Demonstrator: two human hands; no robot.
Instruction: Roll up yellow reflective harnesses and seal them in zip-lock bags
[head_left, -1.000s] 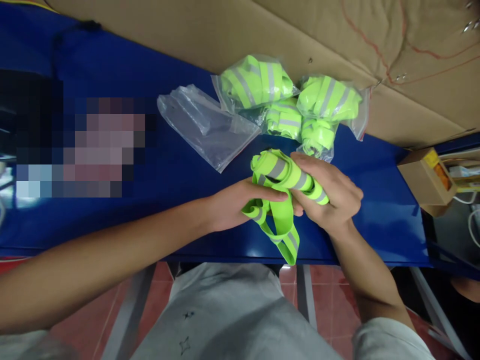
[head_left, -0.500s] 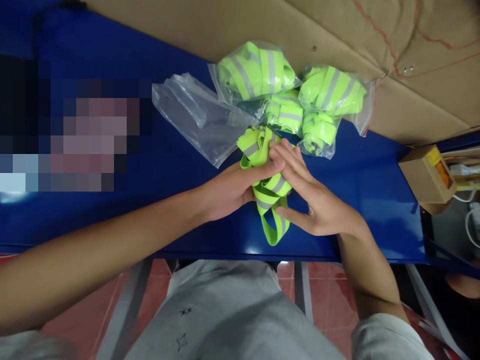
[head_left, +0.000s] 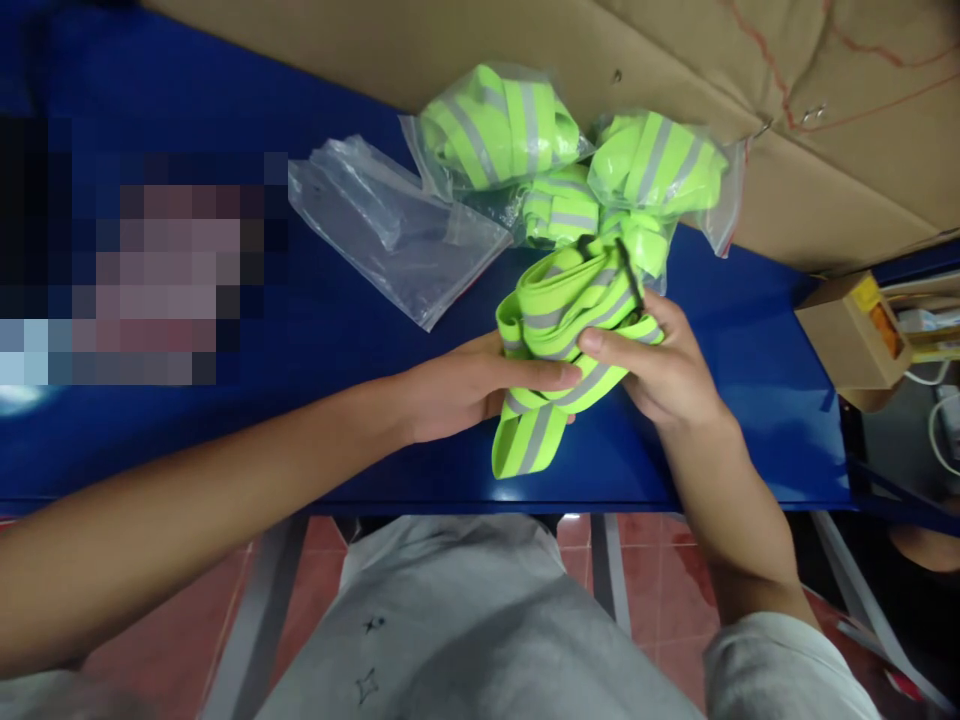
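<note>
Between my hands is a bundled neon-yellow reflective strap [head_left: 559, 300] with grey stripes and dark buckle parts at its upper end. My left hand [head_left: 480, 385] grips its lower left side, thumb across the front and fingers behind. On the right side, my right hand [head_left: 667, 360] pinches the bundle, thumb in front and the other fingers mostly hidden behind it. A loop of the strap hangs below my left thumb. Just beyond lie clear bags of similar straps [head_left: 502, 130], and left of them an unfilled clear zip bag [head_left: 397, 235].
The blue table [head_left: 360, 460] runs across in front of me. Brown cardboard [head_left: 675, 50] borders its far side. A small cardboard box [head_left: 851, 325] stands at the right end. A pixelated patch covers the left side.
My right hand has gone from lying flat over the strap bundle to gripping its right side. The bundle has turned, showing its buckle end, and its loop hangs further left.
</note>
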